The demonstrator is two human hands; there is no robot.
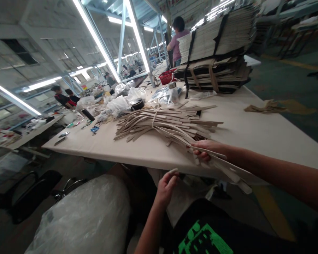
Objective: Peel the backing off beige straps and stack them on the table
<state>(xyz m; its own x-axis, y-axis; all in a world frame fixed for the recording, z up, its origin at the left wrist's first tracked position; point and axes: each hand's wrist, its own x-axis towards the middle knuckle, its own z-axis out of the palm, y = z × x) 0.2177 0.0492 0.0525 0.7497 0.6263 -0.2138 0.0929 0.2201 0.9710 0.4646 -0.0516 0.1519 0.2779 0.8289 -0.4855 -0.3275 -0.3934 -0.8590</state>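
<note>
My right hand (204, 149) is closed around several long beige strips (229, 173), whose ends hang past the table's front edge. Behind it, on the table, lies a big loose bundle of similar strips (159, 121), with a thin pale band across its middle. The held strips run up against this bundle. My left hand (167, 185) is in front of the table edge, apart from the bundle, with its fingers curled together. A small whitish bit shows at its fingertips; I cannot tell whether it is a held piece or a finger covering.
Tied stacks of flat sheets (214, 53) stand at the table's back right. Near them are a red basket (166, 76), a jar (172, 92) and clear plastic bags (119, 104). A large plastic bag (87, 215) bulges at lower left. A person (178, 44) stands beyond.
</note>
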